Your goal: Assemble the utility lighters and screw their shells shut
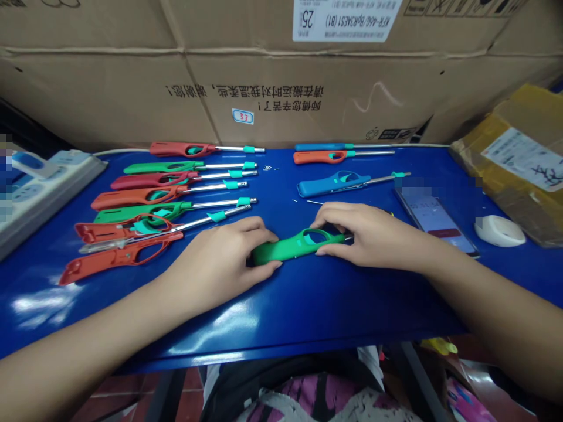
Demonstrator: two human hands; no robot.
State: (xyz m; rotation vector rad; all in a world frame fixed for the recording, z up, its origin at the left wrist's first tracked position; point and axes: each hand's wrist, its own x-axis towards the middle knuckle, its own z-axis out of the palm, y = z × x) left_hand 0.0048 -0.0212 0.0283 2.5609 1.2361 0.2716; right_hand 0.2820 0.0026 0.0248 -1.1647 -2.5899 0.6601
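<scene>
1. Along the near edge of the blue table top, a band of bare glossy surface is seen between the two forearms.
2. Just beyond it, at mid-table, the green lighter is laid flat, lengthwise left to right.
3. Its butt end is gripped by the left hand, fingers curled over the top and thumb tucked below, closed on the plastic.
4. Its trigger-loop end is pinched by the right hand, fingertips bent down onto the body (the metal nozzle is mostly hidden beneath them).
5. To the left, well apart from the left hand, a row of lighters is set out with nozzles pointing right; little room is left there.
6. To the right, a phone and a white rounded object are placed near the right wrist.
7. Farther back, a blue lighter is seen, with open blue surface between it and the knuckles.
8. At the far edge, the table is closed off by cardboard boxes, with a power strip at left and a wrapped parcel at right.
</scene>
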